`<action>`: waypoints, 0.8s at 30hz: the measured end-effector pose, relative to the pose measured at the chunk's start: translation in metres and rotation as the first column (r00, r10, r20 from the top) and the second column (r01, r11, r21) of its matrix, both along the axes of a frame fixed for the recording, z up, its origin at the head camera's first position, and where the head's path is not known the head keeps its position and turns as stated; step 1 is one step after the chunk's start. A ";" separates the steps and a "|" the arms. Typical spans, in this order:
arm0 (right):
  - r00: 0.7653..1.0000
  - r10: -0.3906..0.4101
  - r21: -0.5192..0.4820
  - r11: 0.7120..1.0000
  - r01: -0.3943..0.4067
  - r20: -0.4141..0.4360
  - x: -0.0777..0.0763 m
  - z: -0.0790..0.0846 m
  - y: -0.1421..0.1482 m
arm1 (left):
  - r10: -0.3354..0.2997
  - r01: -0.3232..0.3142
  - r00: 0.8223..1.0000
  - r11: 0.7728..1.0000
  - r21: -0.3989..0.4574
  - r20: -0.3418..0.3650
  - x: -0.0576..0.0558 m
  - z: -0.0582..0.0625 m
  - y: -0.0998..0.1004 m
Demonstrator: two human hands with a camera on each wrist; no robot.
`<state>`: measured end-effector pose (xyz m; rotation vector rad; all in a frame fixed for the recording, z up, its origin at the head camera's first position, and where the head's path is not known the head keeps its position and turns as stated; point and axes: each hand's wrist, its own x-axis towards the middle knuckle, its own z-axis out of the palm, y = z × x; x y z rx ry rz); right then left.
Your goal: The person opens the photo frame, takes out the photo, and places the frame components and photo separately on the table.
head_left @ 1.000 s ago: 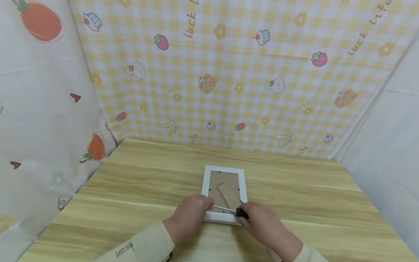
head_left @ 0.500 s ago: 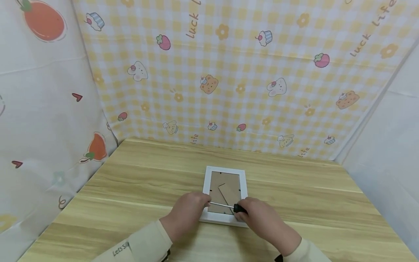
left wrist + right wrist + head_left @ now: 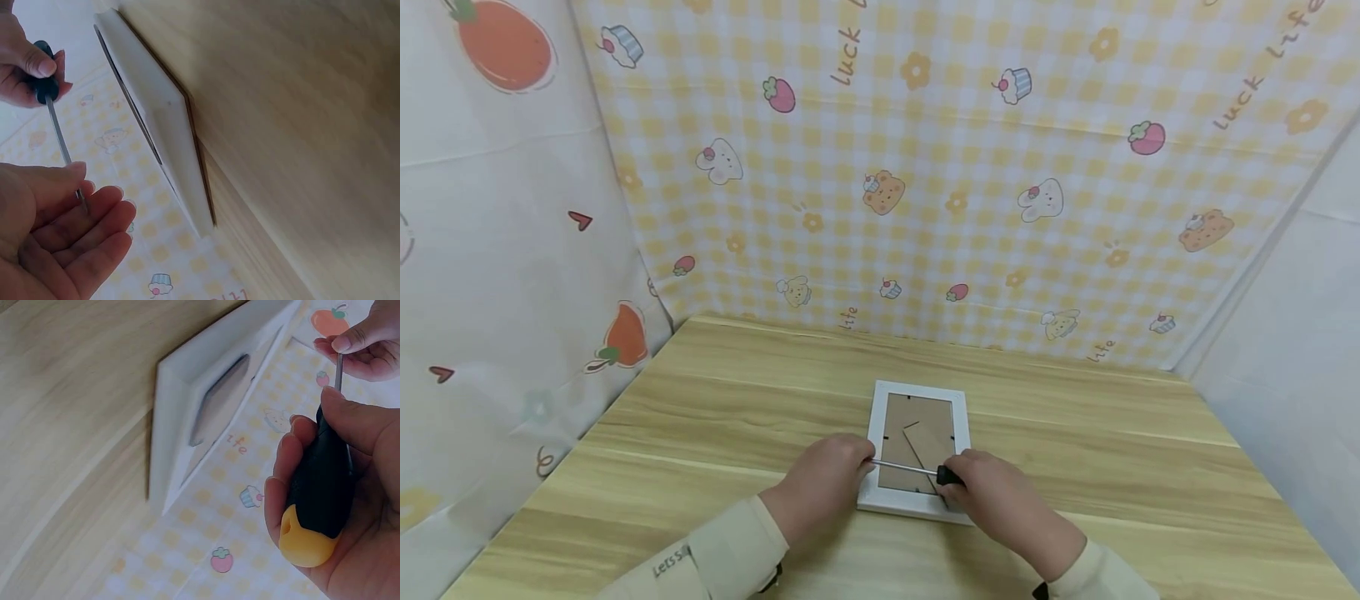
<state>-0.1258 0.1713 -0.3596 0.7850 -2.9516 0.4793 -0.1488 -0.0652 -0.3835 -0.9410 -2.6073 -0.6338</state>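
Observation:
A white picture frame [image 3: 901, 500] lies with its back up on the table. Its brown backing board [image 3: 931, 408] carries a slanted stand flap [image 3: 931, 443]. Above the frame's near part, my two hands hold a screwdriver [image 3: 904, 467] crosswise. My right hand [image 3: 1011, 510] grips its handle, black with a yellow end [image 3: 320, 481]. The thumb and fingers of my left hand [image 3: 823, 482] pinch the metal shaft [image 3: 59, 134] close to its tip. In the left wrist view the tip rests against the fingers. The right hand hides the frame's near right corner in the head view.
The wood-patterned table [image 3: 737, 400] spreads around the frame. A yellow checked cloth [image 3: 820, 167] with cartoon prints hangs behind it. White cloths stand at the left [image 3: 512, 250] and right [image 3: 1285, 275].
Both hands and the screwdriver have shifted slightly left and away from me relative to the frame. More of the shaft shows between the hands. The frame stays on the table.

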 end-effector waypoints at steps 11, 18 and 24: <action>0.996 -0.053 0.007 0.999 0.054 -0.072 -0.003 -0.010 0.014 | 0.002 -0.001 1.000 1.000 -0.024 0.025 -0.015 0.001 -0.004; 0.993 -0.065 0.013 0.998 0.067 -0.093 -0.006 -0.013 0.024 | 0.106 -0.098 0.980 0.994 -0.055 0.171 -0.027 0.003 -0.004; 0.989 -0.117 0.007 0.993 0.118 -0.092 -0.008 -0.015 0.027 | 0.158 -0.147 0.927 0.987 -0.058 0.340 -0.037 0.002 -0.005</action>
